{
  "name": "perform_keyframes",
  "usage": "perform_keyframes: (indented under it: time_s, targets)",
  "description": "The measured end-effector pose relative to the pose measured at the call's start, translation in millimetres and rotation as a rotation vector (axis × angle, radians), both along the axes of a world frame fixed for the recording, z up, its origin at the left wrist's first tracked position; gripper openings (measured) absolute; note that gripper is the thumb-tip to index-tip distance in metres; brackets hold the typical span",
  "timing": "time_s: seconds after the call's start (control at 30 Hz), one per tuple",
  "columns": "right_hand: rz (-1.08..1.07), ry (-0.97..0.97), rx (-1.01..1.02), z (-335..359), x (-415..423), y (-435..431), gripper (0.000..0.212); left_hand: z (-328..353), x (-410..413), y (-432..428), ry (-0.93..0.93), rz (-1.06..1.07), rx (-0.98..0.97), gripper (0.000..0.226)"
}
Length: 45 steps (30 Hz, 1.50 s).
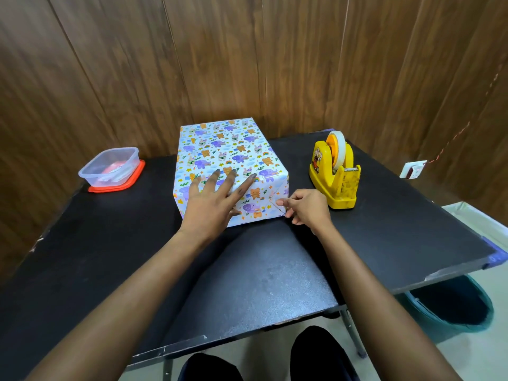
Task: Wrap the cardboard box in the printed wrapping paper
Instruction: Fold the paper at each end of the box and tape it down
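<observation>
Currently the rectangular box [231, 160], fully covered in white wrapping paper [247, 149] printed with cartoon animals, stands mid-way along the black table [247, 270], by its far edge. The left grip [217, 199] lies released, fingers spread flat over the box's near top edge. The right grip [305, 206] pinches a paper fold at the box's near right corner. A yellow plastic tape dispenser [334, 174] stands towards the far right corner, and a clear plastic container [110, 166] towards the far left.

Your left hand [211, 199] hides part of the wrapping paper [228, 149], which covers the cardboard box entirely, and whether your right hand [305, 206] pinches anything is too small to tell.
</observation>
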State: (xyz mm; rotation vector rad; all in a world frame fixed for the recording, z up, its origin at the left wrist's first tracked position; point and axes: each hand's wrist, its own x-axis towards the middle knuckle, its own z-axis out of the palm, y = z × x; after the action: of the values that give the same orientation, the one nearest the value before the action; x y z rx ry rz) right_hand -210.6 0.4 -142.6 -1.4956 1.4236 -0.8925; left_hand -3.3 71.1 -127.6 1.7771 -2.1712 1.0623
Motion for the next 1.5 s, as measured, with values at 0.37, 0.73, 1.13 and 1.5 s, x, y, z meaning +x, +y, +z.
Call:
perform_keyframes:
  time_s: [0.37,0.73,1.13,1.5]
  targets:
    - [-0.48,0.487,-0.519,67,-57,6,0.035,5,-2,4,0.03,0.011,0.016,0.105]
    - [-0.365,-0.193,0.049,92,-87,-36,0.039,4,-4,3,0.055,-0.001,-0.005,0.107]
    - [-0.378,-0.461,0.133,35,-90,-12,0.031,3,-5,2,0.083,-0.011,-0.003,0.108]
    - [-0.334,-1.033,0.264,9,-69,8,0.024,5,-5,2,0.088,-0.018,-0.018,0.107]
